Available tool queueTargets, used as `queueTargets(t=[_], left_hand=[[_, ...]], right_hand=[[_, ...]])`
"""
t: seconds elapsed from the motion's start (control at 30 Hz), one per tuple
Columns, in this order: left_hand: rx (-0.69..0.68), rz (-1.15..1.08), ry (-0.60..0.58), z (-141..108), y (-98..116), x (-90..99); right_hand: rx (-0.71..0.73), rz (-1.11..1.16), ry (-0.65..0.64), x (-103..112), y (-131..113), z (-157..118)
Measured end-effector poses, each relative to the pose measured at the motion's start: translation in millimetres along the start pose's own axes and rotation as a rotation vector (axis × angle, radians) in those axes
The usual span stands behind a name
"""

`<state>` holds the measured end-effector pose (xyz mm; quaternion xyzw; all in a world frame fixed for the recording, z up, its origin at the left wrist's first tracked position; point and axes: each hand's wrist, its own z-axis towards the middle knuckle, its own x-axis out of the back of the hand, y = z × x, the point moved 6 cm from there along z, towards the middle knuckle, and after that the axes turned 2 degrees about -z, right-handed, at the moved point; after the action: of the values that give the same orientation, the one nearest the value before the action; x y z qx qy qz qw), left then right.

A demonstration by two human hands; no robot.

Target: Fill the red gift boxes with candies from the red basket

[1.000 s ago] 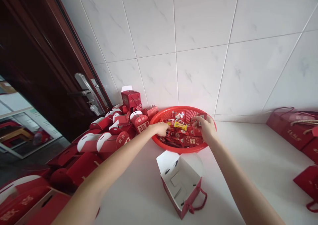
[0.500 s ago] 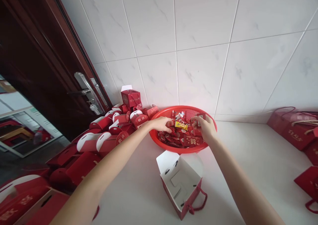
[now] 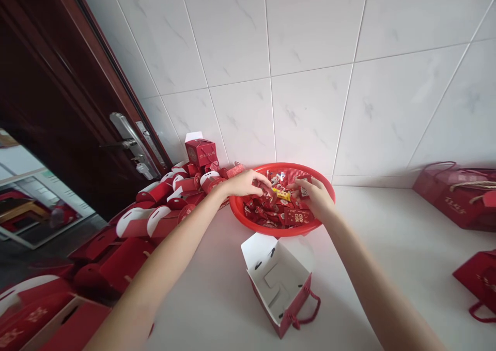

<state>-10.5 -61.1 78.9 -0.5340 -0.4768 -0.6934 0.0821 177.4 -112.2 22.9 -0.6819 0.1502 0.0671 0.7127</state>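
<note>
A red plastic basket [image 3: 237, 217] against the wall holds a heap of red-wrapped sweets [image 3: 267, 214] with one yellow-wrapped sweet [image 3: 283, 194] on top. Over the basket's left side, my left hand [image 3: 246, 183] pinches a red-wrapped sweet [image 3: 266, 189], lifted above the heap. On the right side, my right hand [image 3: 315, 197] has its fingers closed on a small red packet [image 3: 305, 186] with a pale patch. In front of the basket stands a red gift box [image 3: 277, 284], its lid flaps up, its white inside bare and a cord handle hanging at its right.
Many red and white gift boxes [image 3: 155, 219] are piled at the left, one box [image 3: 200, 152] standing highest. More red boxes [image 3: 457, 196] with handles sit at the right edge of the white table [image 3: 349, 227]. Behind are a tiled wall [image 3: 306, 118] and a dark door [image 3: 58, 82].
My left hand has risen a little, now with a red-wrapped sweet between its fingers. My right hand stays over the basket with its packet. The view has shifted slightly.
</note>
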Motion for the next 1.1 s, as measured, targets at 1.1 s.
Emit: queueTargets(t=[1.1], left_hand=[[-0.013, -0.784, 0.265, 9, 9, -10.4]], right_hand=[[0.164, 0.133, -0.064, 6, -6, 6]])
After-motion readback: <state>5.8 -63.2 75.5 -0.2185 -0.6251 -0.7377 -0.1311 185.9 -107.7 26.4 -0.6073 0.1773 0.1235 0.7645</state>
